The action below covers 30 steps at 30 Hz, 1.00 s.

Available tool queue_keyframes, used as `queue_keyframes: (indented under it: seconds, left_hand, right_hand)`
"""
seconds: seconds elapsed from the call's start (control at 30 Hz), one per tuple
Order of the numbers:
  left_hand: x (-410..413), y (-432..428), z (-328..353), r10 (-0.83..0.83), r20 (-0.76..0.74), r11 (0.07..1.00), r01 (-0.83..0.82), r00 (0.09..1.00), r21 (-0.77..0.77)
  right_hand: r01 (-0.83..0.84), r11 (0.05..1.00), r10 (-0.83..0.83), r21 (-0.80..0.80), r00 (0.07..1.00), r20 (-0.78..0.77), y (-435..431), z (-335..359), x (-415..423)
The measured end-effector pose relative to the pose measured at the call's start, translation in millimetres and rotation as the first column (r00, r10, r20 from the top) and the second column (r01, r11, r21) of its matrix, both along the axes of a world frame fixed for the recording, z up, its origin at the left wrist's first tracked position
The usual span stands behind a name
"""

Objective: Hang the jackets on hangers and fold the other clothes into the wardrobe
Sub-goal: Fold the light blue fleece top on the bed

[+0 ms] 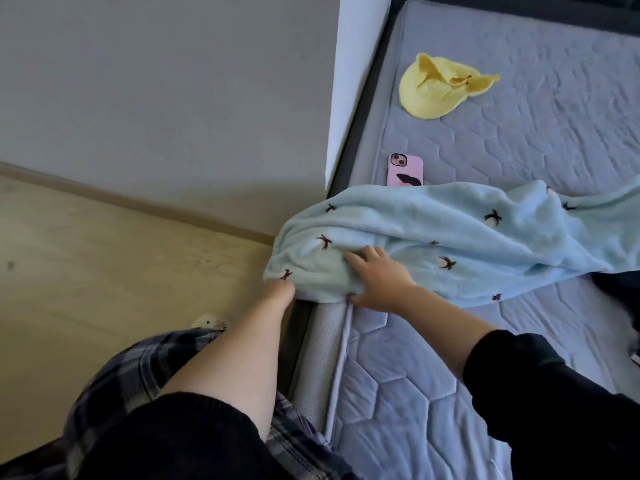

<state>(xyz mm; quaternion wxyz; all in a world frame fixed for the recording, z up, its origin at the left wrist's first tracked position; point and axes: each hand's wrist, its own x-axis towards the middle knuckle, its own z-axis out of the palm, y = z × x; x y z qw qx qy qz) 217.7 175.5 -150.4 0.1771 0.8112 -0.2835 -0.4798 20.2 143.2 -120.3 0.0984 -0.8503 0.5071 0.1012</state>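
Head view, the only one I am getting: the blue fleece garment (450, 237) is lying crumpled across the near corner of the mattress (398, 393), with its left end bulging out over the edge above the floor (104, 271). My right hand (377, 278) is resting on it with fingers spread and fairly straight, thumb at the hem. My left hand (278, 289) is touching the overhanging end, but its fingers are hidden by the fabric, so I cannot tell whether it is gripping. The yellow garment (443, 86) is lying well apart, further up the mattress.

What is worrying me: the overhanging end is looking ready to slide to the floor if I am pulling unevenly. The phone (405, 169) is sitting just beside the mattress edge with the fleece lapping its lower end, so lifting the fleece could be dragging it off.

Writing: I am reading none. The phone case is showing only a dark mark, and no garment labels are visible.
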Motion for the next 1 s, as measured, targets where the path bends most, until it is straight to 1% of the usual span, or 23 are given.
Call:
queue_keyframes:
  seconds: [0.03,0.07,0.1,0.13,0.23,0.27,0.33,0.4,0.43,0.47,0.5,0.57,0.6,0.63,0.67,0.7,0.77,0.8,0.83,0.87,0.9,0.97,1.0]
  left_hand:
    - [0.0,-1.1,-1.6,0.161,-0.153,0.985,-0.149,0.975,0.084]
    - [-1.1,-1.7,0.0,0.311,-0.298,0.948,-0.273,0.902,0.162]
    - [-2.8,-3.5,1.5,0.397,-0.404,0.918,-0.344,0.824,0.199]
    - [-3.2,-6.6,0.2,0.44,-0.477,0.897,-0.397,0.761,0.195]
    - [1.0,-22.4,-33.4,0.464,-0.56,0.875,-0.455,0.687,0.166]
    - [3.2,-26.6,-43.1,0.475,-0.589,0.863,-0.476,0.654,0.168]
    - [2.2,-26.9,-15.2,0.522,-0.654,0.81,-0.559,0.547,0.177]
    - [1.9,-25.5,11.8,0.551,-0.706,0.747,-0.64,0.445,0.18]
    - [4.3,-28.8,18.4,0.586,-0.729,0.698,-0.678,0.354,0.231]
    - [6.3,-27.6,25.9,0.593,-0.748,0.681,-0.681,0.298,0.269]
    - [12.3,-36.7,31.4,0.599,-0.752,0.682,-0.668,0.276,0.298]
    - [24.8,-49.7,40.7,0.623,-0.722,0.643,-0.722,0.301,0.254]
    - [32.2,-58.7,37.9,0.633,-0.724,0.576,-0.791,0.273,0.206]
    - [40.9,-65.1,37.9,0.637,-0.679,0.586,-0.801,0.365,0.12]
    - [49.9,-69.2,39.3,0.618,-0.678,0.544,-0.839,0.399,0.002]
    - [59.5,-65.2,49.4,0.592,-0.694,0.524,-0.85,0.411,-0.056]
    - [76.8,-50.0,68.2,0.601,-0.666,0.434,-0.88,0.442,-0.193]
    - [84.5,-40.3,71.0,0.629,-0.613,0.419,-0.873,0.478,-0.251]
    - [90.9,-38.5,64.3,0.659,-0.537,0.442,-0.849,0.526,-0.29]
    - [93.9,-34.1,58.3,0.686,-0.458,0.49,-0.824,0.566,-0.284]
    - [92.9,-30.9,52.3,0.681,-0.406,0.557,-0.791,0.609,-0.253]
    - [85.6,-25.5,38.3,0.653,-0.33,0.668,-0.724,0.682,-0.175]
    - [79.7,-23.6,31.5,0.615,-0.266,0.734,-0.662,0.742,-0.149]
  right_hand:
    - [-0.005,1.0,0.006,0.026,1.0,-0.025,-3.0,1.3,2.6]
    - [-0.012,0.999,0.015,0.047,0.998,-0.057,-5.9,2.0,4.2]
    - [-0.03,0.998,0.034,0.052,0.995,-0.092,-7.5,3.8,5.6]
    - [-0.048,0.998,0.055,0.051,0.99,-0.131,-7.8,5.2,6.7]
    - [-0.08,0.997,0.076,-0.016,0.981,-0.18,-4.7,2.8,11.1]
    - [-0.067,0.997,0.06,-0.042,0.987,-0.149,-4.2,1.3,11.5]
    - [0.058,0.997,-0.06,-0.055,0.998,-0.027,-5.6,4.2,11.4]
    - [0.257,0.966,-0.249,-0.035,0.958,0.144,-11.4,16.3,11.6]
    - [0.324,0.946,-0.312,-0.022,0.925,0.217,-14.2,25.5,13.7]
    - [0.352,0.936,-0.334,-0.02,0.903,0.269,-16.0,35.4,18.2]
    - [0.344,0.939,-0.32,-0.029,0.898,0.301,-16.6,45.2,25.6]
    - [0.259,0.964,-0.222,-0.062,0.912,0.345,-12.1,65.3,47.7]
    - [0.2,0.977,-0.158,-0.075,0.913,0.375,-7.3,74.0,61.7]
    - [0.137,0.988,-0.094,-0.076,0.904,0.416,-1.7,80.9,76.0]
    - [0.073,0.995,-0.037,-0.063,0.888,0.458,4.5,85.5,90.0]
    - [0.012,0.999,0.006,-0.033,0.874,0.485,10.3,87.2,102.9]
    - [-0.09,0.986,0.016,0.142,0.893,0.45,18.9,81.8,118.8]
    - [-0.11,0.959,-0.004,0.261,0.916,0.402,22.5,76.9,121.2]
    - [-0.095,0.927,-0.042,0.363,0.935,0.353,24.8,69.9,119.5]
    - [-0.064,0.908,-0.085,0.413,0.94,0.332,27.3,64.1,114.5]
    - [-0.028,0.914,-0.118,0.405,0.936,0.332,28.9,57.7,107.3]
    - [0.023,0.951,-0.141,0.307,0.92,0.367,30.4,47.2,88.4]
    - [0.051,0.969,-0.146,0.242,0.909,0.39,30.2,42.2,76.6]
